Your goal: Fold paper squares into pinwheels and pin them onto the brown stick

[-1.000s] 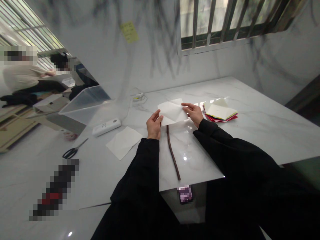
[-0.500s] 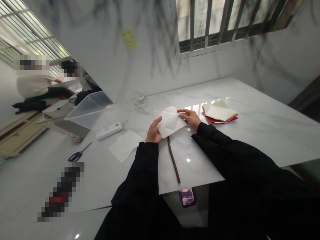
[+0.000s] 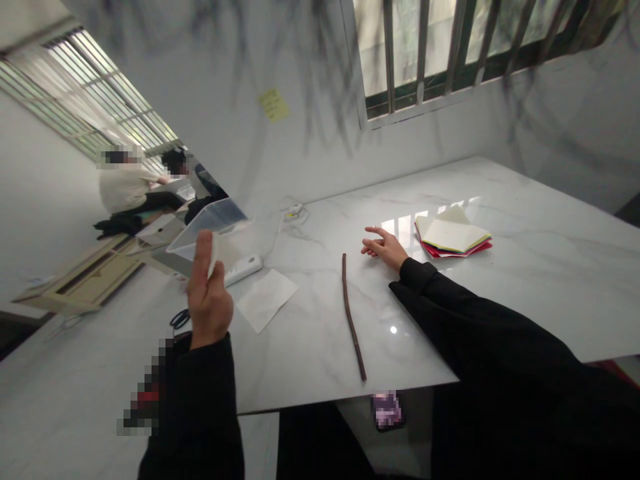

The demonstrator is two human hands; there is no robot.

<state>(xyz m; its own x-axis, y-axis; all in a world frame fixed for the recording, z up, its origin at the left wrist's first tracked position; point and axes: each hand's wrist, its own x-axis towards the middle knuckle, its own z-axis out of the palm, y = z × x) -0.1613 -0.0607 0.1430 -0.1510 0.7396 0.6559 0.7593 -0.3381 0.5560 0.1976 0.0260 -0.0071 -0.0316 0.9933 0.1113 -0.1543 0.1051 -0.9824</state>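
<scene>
Head view, ordered near to far. Nearest, a blurred dark patch sits at the lower left beside the left sleeve, and a second small blurred patch lies below the edge of the surface (image 3: 320, 360); neither can be identified. Left hand (image 3: 209, 293) is raised above the surface at its left side, seen from the back, fingers (image 3: 203, 257) upright and close together around a white paper sheet (image 3: 223, 252). Only a pale, motion-blurred strip of the sheet shows to the right of the fingers; the rest is covered by the hand, so its shape and folds cannot be made out. Scissors (image 3: 179, 319) lie just behind the wrist, mostly hidden by it. A thin brown stick (image 3: 353, 320) lies lengthwise on the white marble surface between the two arms, touching neither hand. A second white sheet (image 3: 267, 298) lies flat just right of the raised hand. Right hand (image 3: 385, 247) rests low at the surface past the far end of the stick, fingers loosely spread and empty. A white rectangular device (image 3: 243, 268) lies behind the flat sheet. A stack of coloured paper (image 3: 453, 237) lies to the right of the right hand. A clear plastic bin (image 3: 210, 223) stands beyond the left hand, partly covered by it. Farthest, two seated people (image 3: 145, 187) appear at the left, small and indistinct.
</scene>
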